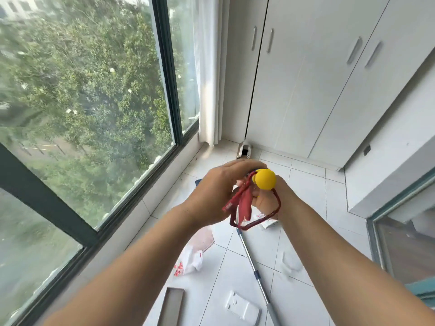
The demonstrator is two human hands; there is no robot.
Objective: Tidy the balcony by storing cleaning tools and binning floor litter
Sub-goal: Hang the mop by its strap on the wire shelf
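Observation:
Both hands are raised in front of me over the balcony floor. My right hand [270, 198] grips a tool handle with a round yellow end cap [264, 179]. A red strap [244, 205] hangs from that end in a loop. My left hand [219, 191] curls over the strap and pinches it beside the cap. The rest of the tool is hidden behind my hands. On the tiles below lie a metal mop pole [256, 271], a white plastic bag with red print [188, 262] and a crumpled wrapper [267, 222].
White cupboards [317, 78] with long handles fill the far wall. A big window [94, 114] runs along the left, with a white curtain [207, 78] in the corner. A pinkish cloth [203, 238], a white flat plastic piece [242, 309] and a grey tray [171, 307] lie on the floor.

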